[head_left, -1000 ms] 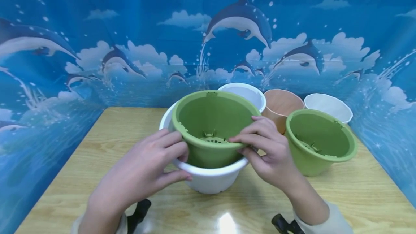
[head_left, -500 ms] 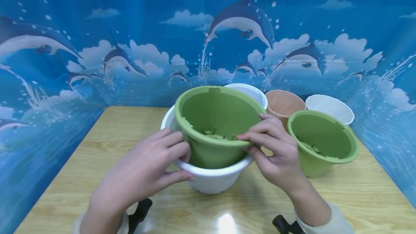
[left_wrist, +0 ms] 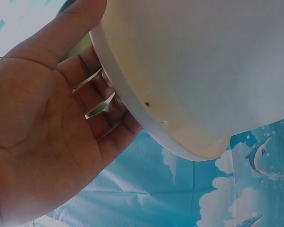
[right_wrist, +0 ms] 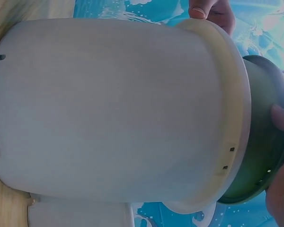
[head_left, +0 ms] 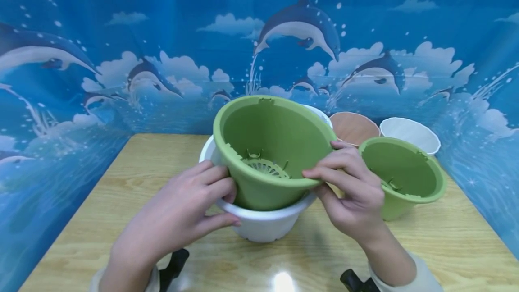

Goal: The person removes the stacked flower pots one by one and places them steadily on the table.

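Note:
In the head view a green flowerpot [head_left: 267, 195] sits tilted partway inside a white flowerpot [head_left: 261, 229], its grated bottom showing. My right hand [head_left: 352, 188] pinches the green pot's front right rim, fingers inside and thumb below. The left hand [head_left: 190, 197] holds the white pot's rim at the front left, with the thumb outside and fingers curled over the edge. In the left wrist view that hand [left_wrist: 42, 109] grips the white rim. From the right wrist view, the green pot [right_wrist: 255, 151] juts out past the white pot's rim [right_wrist: 239, 127].
Right of the nested pair stands a second green pot [head_left: 409, 170]. Behind are a brown pot [head_left: 352, 125], a faceted white pot [head_left: 409, 134] and another white pot [head_left: 322, 114], mostly hidden. The wooden table [head_left: 146, 161] meets a blue dolphin backdrop [head_left: 178, 35].
The green pot has risen and tilted further within the white pot. My right hand has moved a little to the right with its rim; the left hand has stayed on the white pot.

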{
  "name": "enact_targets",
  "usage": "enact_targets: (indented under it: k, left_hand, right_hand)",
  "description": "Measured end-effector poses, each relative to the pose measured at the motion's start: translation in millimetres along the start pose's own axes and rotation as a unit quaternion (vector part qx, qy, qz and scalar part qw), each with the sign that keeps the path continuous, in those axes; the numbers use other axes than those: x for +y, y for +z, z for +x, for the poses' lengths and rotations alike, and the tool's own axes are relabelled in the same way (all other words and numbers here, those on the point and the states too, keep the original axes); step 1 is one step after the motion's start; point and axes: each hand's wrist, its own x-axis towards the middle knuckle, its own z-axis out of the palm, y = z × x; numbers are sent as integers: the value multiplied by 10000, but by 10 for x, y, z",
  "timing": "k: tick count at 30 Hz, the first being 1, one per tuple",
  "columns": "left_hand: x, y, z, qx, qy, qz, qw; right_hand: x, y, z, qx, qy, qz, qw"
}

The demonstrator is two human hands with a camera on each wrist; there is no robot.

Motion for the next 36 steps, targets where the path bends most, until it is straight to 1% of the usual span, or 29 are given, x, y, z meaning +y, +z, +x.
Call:
enact_targets:
  k: [6, 9, 14, 24, 32, 36]
  left_hand:
    - [-5, 2, 0, 105, 106, -14, 9999]
    - [1, 1, 3, 97, 101, -12, 9999]
    - [7, -3, 11, 76, 92, -42, 9999]
    - [9, -15, 11, 78, 113, -55, 9999]
    - [0, -8, 6, 146, 150, -46, 9998]
    - [-8, -4, 4, 134, 127, -32, 9998]
  right_hand:
    - [-15, 5, 20, 226, -73, 29, 9997]
    - [-20, 1, 21, 290, -113, 42, 9995]
    - [-37, 1, 34, 518, -192, 64, 9985]
    - [-67, 19, 81, 979, -334, 168, 9945]
    - [-71, 53, 111, 1313, -492, 147, 9900]
    - [-84, 48, 117, 1438, -477, 93, 9884]
